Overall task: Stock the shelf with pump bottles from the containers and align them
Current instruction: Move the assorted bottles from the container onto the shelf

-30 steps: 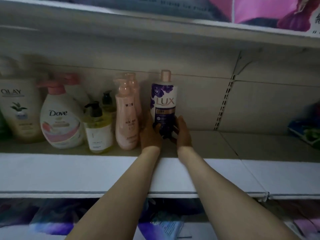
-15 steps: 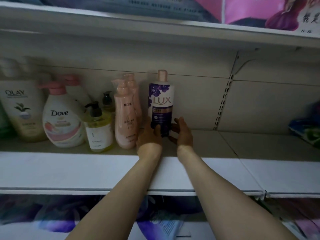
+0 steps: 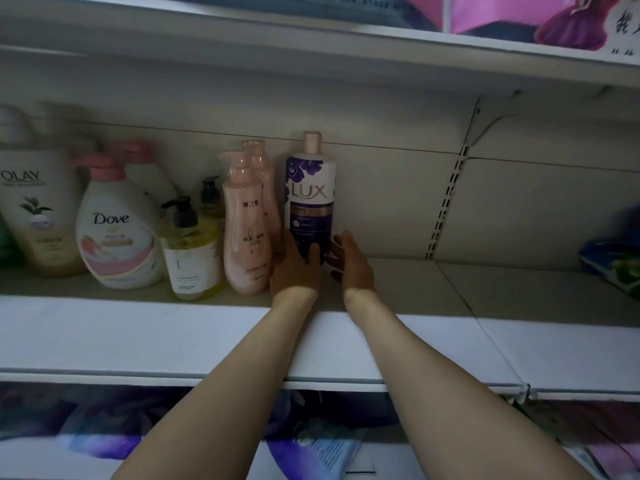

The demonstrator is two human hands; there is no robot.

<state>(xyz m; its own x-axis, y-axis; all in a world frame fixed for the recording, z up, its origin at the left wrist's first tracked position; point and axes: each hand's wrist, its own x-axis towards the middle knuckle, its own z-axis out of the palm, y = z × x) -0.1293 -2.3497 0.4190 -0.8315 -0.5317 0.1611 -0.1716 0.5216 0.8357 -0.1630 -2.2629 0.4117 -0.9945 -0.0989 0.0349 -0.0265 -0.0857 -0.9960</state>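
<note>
A purple and white LUX bottle (image 3: 310,202) with a pink cap stands upright on the beige shelf (image 3: 485,282), at the right end of a row of bottles. My left hand (image 3: 294,271) holds its base from the left, thumb lying across the front. My right hand (image 3: 355,265) is beside the base on the right, fingers spread and relaxed, fingertips at or just off the bottle's side. Two tall pink pump bottles (image 3: 244,230) stand directly left of the LUX bottle, close to my left hand.
Further left stand yellow pump bottles (image 3: 190,261), a Dove bottle (image 3: 114,233) and an Olay bottle (image 3: 38,216). A blue package (image 3: 616,261) lies at the far right. The upper shelf (image 3: 311,39) hangs low overhead. Bare shelf runs right of the LUX bottle.
My right hand has let go of the LUX bottle's base and opened beside it. The bottle has settled upright slightly further back; my left hand stays on it.
</note>
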